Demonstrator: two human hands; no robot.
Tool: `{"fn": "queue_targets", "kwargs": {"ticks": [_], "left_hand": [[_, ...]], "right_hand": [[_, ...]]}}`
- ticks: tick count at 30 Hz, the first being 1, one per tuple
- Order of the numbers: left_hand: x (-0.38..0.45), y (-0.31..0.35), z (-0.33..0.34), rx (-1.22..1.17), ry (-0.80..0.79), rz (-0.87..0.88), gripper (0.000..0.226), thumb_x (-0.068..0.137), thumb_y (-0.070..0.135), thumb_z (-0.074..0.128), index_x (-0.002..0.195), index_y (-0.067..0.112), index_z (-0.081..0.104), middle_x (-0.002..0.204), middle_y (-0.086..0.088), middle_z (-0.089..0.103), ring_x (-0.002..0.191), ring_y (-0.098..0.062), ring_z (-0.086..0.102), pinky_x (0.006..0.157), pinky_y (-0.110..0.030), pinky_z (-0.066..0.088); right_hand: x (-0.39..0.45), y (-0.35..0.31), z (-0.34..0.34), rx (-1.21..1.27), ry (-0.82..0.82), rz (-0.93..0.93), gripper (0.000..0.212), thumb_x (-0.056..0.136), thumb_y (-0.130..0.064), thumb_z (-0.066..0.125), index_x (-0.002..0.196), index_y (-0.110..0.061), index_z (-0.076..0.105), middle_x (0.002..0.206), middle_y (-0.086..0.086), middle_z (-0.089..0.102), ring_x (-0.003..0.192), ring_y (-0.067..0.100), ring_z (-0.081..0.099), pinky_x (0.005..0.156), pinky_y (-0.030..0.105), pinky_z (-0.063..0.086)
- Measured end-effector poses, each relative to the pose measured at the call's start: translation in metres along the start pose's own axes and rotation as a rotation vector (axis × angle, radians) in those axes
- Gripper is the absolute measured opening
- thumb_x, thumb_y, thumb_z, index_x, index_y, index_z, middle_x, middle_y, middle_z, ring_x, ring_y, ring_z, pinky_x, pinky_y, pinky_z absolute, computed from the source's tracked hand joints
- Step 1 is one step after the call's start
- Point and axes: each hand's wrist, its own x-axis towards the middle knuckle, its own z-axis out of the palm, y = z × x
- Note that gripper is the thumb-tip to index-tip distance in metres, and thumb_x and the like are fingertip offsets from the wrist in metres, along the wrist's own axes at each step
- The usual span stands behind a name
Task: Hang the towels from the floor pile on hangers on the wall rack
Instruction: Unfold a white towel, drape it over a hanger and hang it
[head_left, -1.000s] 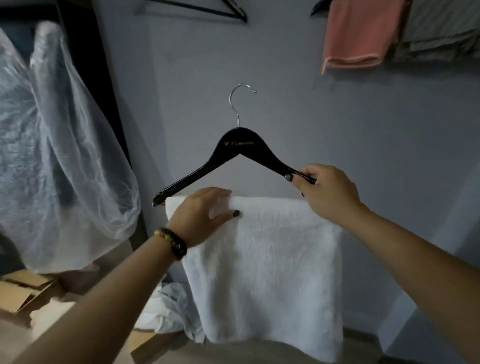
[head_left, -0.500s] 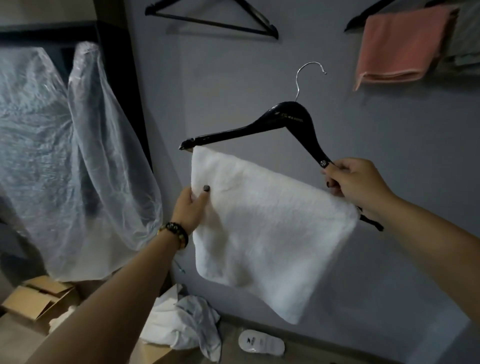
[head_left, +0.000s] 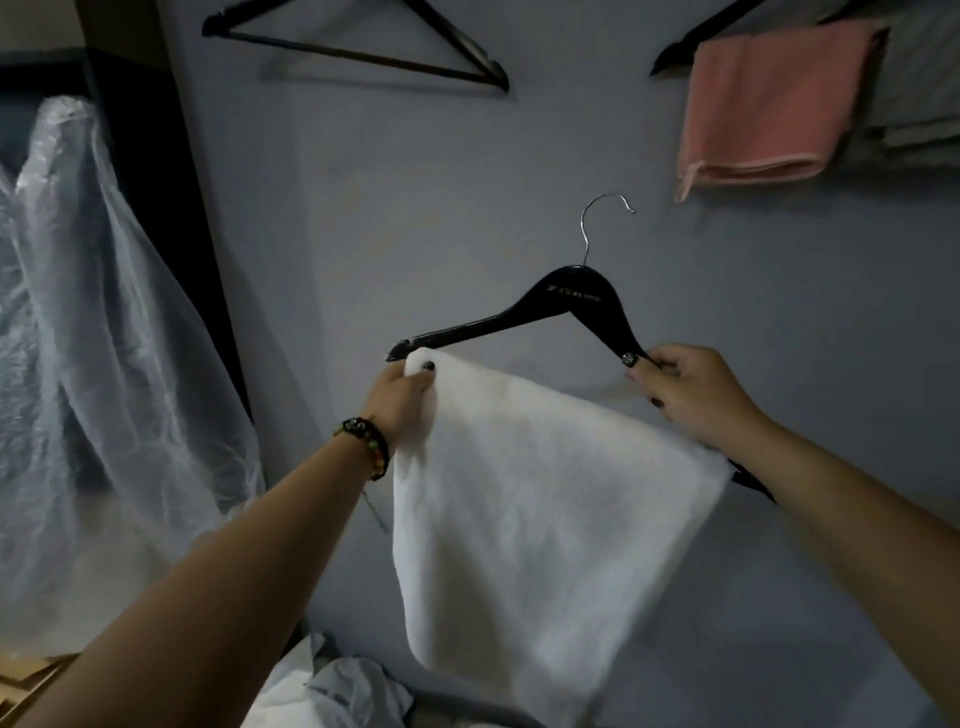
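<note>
hands reach up before the grey wall, the left hand (head_left: 402, 395) pinching the upper-left corner of the white towel (head_left: 540, 514) draped over the black hanger (head_left: 571, 306), the right hand (head_left: 685, 387) gripping its right arm, bar sloping down rightward, hook (head_left: 602, 218) up.

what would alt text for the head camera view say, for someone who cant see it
A person holds a black hanger with a white towel draped over its bar, the left hand pinching the towel's corner and the right hand gripping the hanger's arm. On the grey wall above hang an empty hanger and a pink towel.
</note>
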Motion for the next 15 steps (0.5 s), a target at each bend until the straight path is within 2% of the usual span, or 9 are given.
{"fn": "queue_targets", "kwargs": {"ticks": [3, 6, 11, 15], "left_hand": [[0.033, -0.007, 0.009, 0.135, 0.078, 0.059, 0.021, 0.096, 0.034, 0.053, 0.098, 0.014, 0.060, 0.088, -0.003, 0.063, 0.080, -0.021, 0.059, 0.070, -0.032, 0.046], [0.067, -0.012, 0.014, 0.294, 0.091, 0.143, 0.023, 0.097, 0.036, 0.049, 0.101, 0.016, 0.060, 0.090, 0.000, 0.062, 0.082, -0.017, 0.057, 0.070, -0.029, 0.040], [0.116, 0.006, 0.021, 0.375, 0.155, 0.222, 0.030, 0.097, 0.040, 0.048, 0.091, 0.013, 0.060, 0.082, -0.001, 0.059, 0.075, -0.018, 0.053, 0.059, -0.023, 0.035], [0.145, 0.035, 0.016, 0.348, 0.244, 0.324, 0.027, 0.091, 0.044, 0.057, 0.106, 0.022, 0.053, 0.091, 0.005, 0.058, 0.080, -0.011, 0.056, 0.066, -0.027, 0.044]], "right_hand": [[0.030, 0.004, -0.001, 0.001, 0.025, -0.023, 0.027, 0.092, -0.027, 0.060, 0.083, -0.003, 0.066, 0.055, -0.001, 0.053, 0.050, 0.013, 0.043, 0.057, 0.029, 0.035], [0.062, 0.007, -0.002, -0.024, 0.037, -0.066, 0.027, 0.092, -0.027, 0.060, 0.080, -0.004, 0.065, 0.052, -0.004, 0.052, 0.044, 0.008, 0.041, 0.052, 0.027, 0.034], [0.116, 0.003, -0.004, -0.056, 0.077, -0.153, 0.035, 0.093, -0.028, 0.058, 0.078, 0.004, 0.061, 0.055, 0.004, 0.051, 0.048, 0.012, 0.041, 0.054, 0.028, 0.033], [0.157, -0.008, -0.009, -0.040, 0.130, -0.207, 0.032, 0.094, -0.026, 0.058, 0.077, 0.001, 0.065, 0.057, 0.009, 0.054, 0.050, 0.016, 0.044, 0.058, 0.031, 0.034]]}}
